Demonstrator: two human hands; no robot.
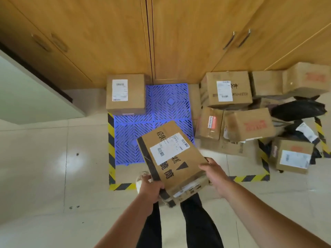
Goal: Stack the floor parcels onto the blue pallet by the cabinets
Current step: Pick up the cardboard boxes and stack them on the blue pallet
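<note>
Behind the blue pallet stood the cabinets, so a parcel pushed too far back would likely knock against their doors. To the right of the pallet lay the heap of parcels, boxes leaning on one another. Pulling one from low down could probably bring the upper ones sliding.

The carried parcel hung tilted over the pallet's near edge, above the floor and not yet set down. The left hand gripped its near left corner with fingers curled round the edge. The right hand held the right side, thumb on top and fingers wrapped under. With the box slanted and both holds at one end, I judged that it could slip forward or land on a corner, and its printed warning triangle suggested contents that would not take a drop well. Set down crooked, it would also waste room beside the labelled box on the pallet's far left corner, which seemed to overhang the left edge slightly.

Counted:
- one pallet, made of four tiles
- one box on it
- one parcel in the hands
- at least seven cartons in the heap; more may have been hidden
- at least two black bags at the heap's far right
- two hands
</note>
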